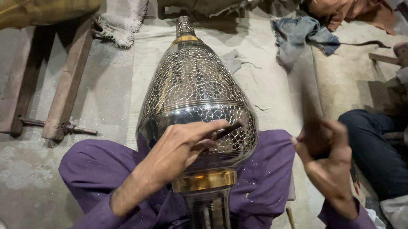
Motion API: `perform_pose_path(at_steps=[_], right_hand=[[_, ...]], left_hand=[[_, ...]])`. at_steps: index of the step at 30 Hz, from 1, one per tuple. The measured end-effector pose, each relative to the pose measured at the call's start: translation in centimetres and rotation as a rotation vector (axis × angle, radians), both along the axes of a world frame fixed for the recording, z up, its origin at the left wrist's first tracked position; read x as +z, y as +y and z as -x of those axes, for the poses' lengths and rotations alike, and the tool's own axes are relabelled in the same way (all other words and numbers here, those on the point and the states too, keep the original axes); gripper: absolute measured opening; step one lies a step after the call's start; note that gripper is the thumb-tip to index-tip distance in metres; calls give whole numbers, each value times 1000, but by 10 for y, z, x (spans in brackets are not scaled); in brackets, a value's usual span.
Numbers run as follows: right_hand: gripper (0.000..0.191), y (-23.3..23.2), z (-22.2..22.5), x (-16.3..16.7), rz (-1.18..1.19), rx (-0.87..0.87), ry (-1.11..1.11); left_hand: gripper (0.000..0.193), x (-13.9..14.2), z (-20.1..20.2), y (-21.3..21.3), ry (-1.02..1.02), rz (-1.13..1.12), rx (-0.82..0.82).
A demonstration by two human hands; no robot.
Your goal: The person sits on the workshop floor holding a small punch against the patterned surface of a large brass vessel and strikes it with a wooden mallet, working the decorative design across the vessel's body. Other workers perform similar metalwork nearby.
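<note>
A large engraved metal vase (194,96) lies across the person's purple-clad lap, its long axis running from 6 to 12 o'clock, narrow neck pointing to 12; its inside is hidden. The left hand (180,149) rests on its belly, fingers closed on a thin dark tool (227,130). At 4 o'clock the right hand (327,156) hovers blurred, fingers pinched together; whether it holds anything I cannot tell. Crumpled cloths (305,34) lie at 1 o'clock.

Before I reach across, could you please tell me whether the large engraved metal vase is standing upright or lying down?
Lying down: the large engraved silver-coloured metal vase rests lengthwise across the purple-clothed lap, neck pointing away.
</note>
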State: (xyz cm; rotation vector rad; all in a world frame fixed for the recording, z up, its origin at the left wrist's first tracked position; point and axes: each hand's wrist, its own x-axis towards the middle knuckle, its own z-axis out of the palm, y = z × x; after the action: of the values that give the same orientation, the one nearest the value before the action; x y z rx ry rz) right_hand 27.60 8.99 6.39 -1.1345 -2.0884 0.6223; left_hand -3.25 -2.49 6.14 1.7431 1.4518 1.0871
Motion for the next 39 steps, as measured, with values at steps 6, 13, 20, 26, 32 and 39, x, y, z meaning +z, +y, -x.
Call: perform_pose_path(at_steps=[6,13,20,26,32,39], right_hand=[[59,15,7,46,96,81,39],[68,36,17,76,-287,273,-575],[72,52,28,75,-376,459,-727],[68,57,45,88,-301,455,-245],[52,49,71,112,-673,490,-680],[54,35,90,135,-677,544,-879]], left_hand=[[58,-7,-2,-11,-148,-15,105],[68,-8,-7,-11,-240,155,70],[52,-25,-21,-15,-196,-38,268],[44,-42,-38,-22,-189,-123,476],[46,-57,-55,-26,-349,-284,623],[46,-68,-62,-30,-410,-284,706]])
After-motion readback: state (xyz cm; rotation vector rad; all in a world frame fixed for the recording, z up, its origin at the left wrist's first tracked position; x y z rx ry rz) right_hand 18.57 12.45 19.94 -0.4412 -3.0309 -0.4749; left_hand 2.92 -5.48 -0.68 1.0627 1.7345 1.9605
